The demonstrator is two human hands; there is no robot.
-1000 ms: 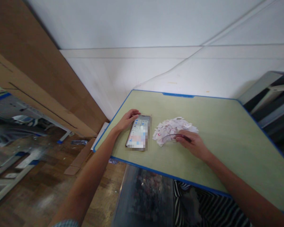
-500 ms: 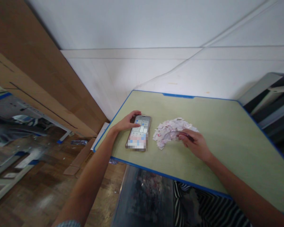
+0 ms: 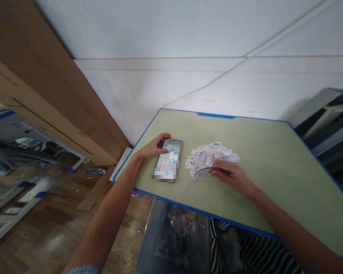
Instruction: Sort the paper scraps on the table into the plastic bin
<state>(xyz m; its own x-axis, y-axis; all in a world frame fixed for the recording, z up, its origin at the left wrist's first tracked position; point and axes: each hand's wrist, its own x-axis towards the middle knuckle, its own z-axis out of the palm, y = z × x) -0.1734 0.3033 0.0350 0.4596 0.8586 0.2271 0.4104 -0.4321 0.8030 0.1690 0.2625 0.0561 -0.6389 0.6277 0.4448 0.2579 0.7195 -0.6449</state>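
A smartphone (image 3: 166,161) with its screen lit lies on the pale green tabletop (image 3: 263,152). My left hand (image 3: 156,146) grips its upper left part, thumb over the screen and fingers at the top edge. To the right, a heap of torn white paper scraps (image 3: 201,154) is spread on the table, some with pinkish marks. My right hand (image 3: 230,175) is closed round the dark handle of what looks like a magnifying glass (image 3: 205,169). Its clear rounded end is tilted over the near side of the scraps, and the hand partly covers the heap.
Blue edging (image 3: 171,203) borders the table, which stands against a white wall (image 3: 188,83). A brown panel (image 3: 82,102) rises at the left. Below the near edge are a clear plastic bin (image 3: 151,236) and black-and-white striped cloth (image 3: 257,247). A grey frame (image 3: 311,106) leans at the right.
My right hand has shifted slightly left and down, turning the magnifying glass so its rim shows as a thin dark curve. My left hand stays on the phone.
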